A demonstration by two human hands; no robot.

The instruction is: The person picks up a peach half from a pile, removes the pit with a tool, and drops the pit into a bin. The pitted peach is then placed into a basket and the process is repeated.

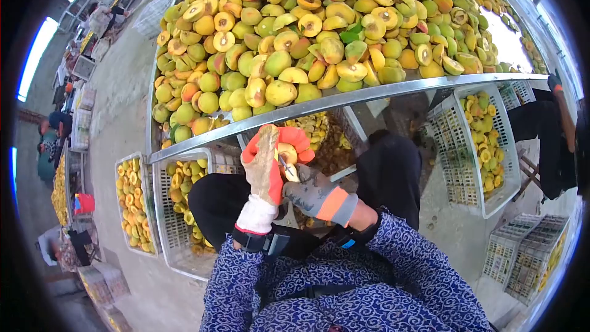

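My left hand point(265, 163), in a stained orange-and-white glove, has its fingers curled round a halved peach point(287, 150) with the cut side facing right. My right hand point(316, 193) wears a grey glove with an orange band and is closed on a small knife-like metal tool point(283, 163). Its thin metal part touches the cut face of the peach half; the handle is hidden in the glove. Both hands meet above my lap, just below the metal edge point(344, 96) of a table heaped with peach halves point(295, 43).
Crates of peach halves stand at my left point(136, 203) and right point(482, 147), with another crate point(178, 258) beside my leg. Under the table edge lies a bin of scraps point(332, 141). A person in dark clothes point(541, 141) sits at right; others work far left.
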